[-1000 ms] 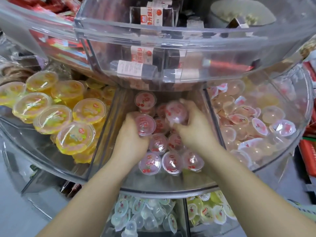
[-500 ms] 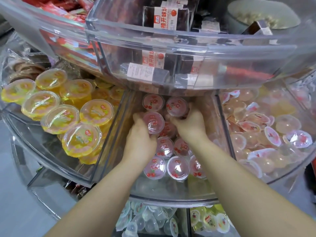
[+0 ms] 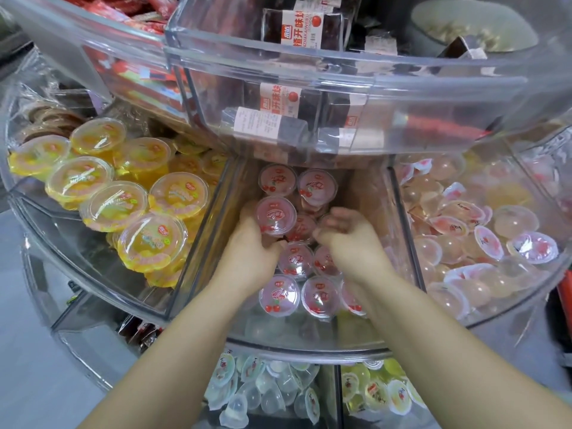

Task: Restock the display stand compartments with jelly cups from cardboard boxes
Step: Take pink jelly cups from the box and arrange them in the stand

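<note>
Left hand (image 3: 252,252) grips a cherry jelly cup (image 3: 275,215) in the middle compartment (image 3: 309,335). Right hand (image 3: 349,239), just right of it, fingers curled, apparently empty, view blurred.

Clear tiered display stand (image 3: 309,348) — compartments of cherry jelly cups (image 3: 280,298), yellow cups (image 3: 178,193), pale cups (image 3: 483,243).

Bright, even light; glare on clear plastic; edges bowed.

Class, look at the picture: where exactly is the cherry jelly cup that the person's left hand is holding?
The cherry jelly cup sits centre-frame in the middle compartment, gripped by the left hand, just in front of two upright cherry cups at the back.
</note>
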Available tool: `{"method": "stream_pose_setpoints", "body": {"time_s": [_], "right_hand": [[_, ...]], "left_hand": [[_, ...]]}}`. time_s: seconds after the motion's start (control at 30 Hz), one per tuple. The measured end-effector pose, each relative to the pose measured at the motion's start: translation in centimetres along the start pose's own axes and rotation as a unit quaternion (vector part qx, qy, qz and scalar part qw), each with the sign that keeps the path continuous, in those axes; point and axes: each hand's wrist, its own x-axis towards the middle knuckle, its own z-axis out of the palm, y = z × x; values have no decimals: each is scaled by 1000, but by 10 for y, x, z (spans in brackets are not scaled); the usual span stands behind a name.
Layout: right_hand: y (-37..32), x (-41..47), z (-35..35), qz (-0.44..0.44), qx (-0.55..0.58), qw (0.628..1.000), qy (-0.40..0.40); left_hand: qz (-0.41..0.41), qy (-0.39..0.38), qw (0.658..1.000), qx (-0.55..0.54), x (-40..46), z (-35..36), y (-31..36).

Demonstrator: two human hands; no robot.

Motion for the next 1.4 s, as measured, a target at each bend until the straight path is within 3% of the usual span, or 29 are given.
{"method": "stream_pose_setpoints", "body": {"time_s": [0.1, 0.17, 0.67, 0.83, 1.0, 1.1, 1.23, 1.4], "right_hand": [[-1, -9, 10, -11, -64, 993, -97], [-7, -6, 18, -48, -108, 986, -114], [-5, 9, 42, -98, -136, 983, -77], [-4, 7, 39, -72, -140, 982, -109], [-9, -13, 18, -29, -57, 992, -108], [-18, -35, 2, -64, -23, 991, -113], [-30, -74, -8, -144, 12, 978, -151], [-14, -135, 6, -183, 20, 932, -314]], "left_hand": [[-25, -53, 993, -107, -8, -6, -3], [-32, -58, 991, -118, -14, -8, -7], [-14, -105, 977, -183, -15, -15, -17], [-26, -93, 978, -185, -17, -14, -14], [-33, -81, 968, -233, -36, -21, -8], [11, -24, 964, -263, -67, -29, -4], [100, 126, 946, -280, -116, -37, 1], [42, 292, 929, -222, -196, -29, -52]]}}
